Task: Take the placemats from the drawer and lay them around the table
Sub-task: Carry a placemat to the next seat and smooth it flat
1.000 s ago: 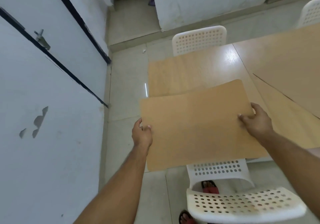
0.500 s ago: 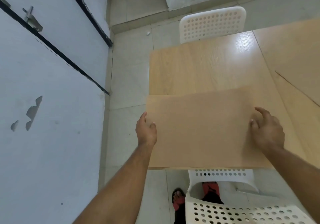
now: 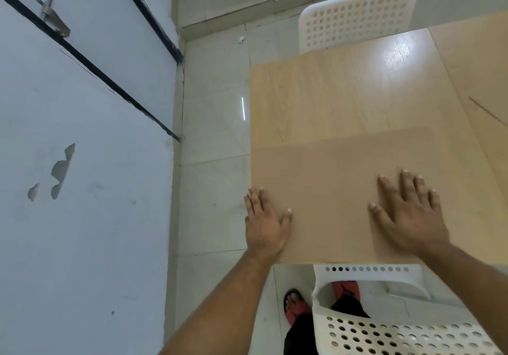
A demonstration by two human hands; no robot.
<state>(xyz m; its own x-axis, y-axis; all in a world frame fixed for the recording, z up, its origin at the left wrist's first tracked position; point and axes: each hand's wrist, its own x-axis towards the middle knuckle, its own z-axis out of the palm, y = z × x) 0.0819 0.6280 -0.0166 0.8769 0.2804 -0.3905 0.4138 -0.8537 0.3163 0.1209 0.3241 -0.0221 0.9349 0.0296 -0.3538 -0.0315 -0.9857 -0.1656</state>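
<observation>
1. Wall (image 3: pixel 82 162): pale painted panels with black strips and a metal latch (image 3: pixel 52 16), well to the left of the left fingers.
2. Floor (image 3: pixel 214 123): light tiles, between the wall and the left fingers.
3. Left hand (image 3: pixel 265 225): palm down, fingers (image 3: pixel 254 198) straight and flat, gripping nothing. They lie over the left edge of the placemat, and the thumb rests on its surface.
4. Placemat (image 3: pixel 330 189): a tan rectangle lying flat beneath both sets of fingers, on the near left corner of the desk (image 3: pixel 343 93). Its left and near edges run along the desk's edges.
5. Right hand (image 3: pixel 409 217): palm down, fingers (image 3: pixel 406 184) spread and straight, pressed flat on the right part of the placemat, holding nothing.
6. Far chair (image 3: pixel 357 19): white and perforated, beyond the fingertips at the desk's far side.
7. Near chair (image 3: pixel 384 327): white and perforated, behind the wrists. A foot (image 3: pixel 295 305) in a red sandal stands just beside it on the floor.
</observation>
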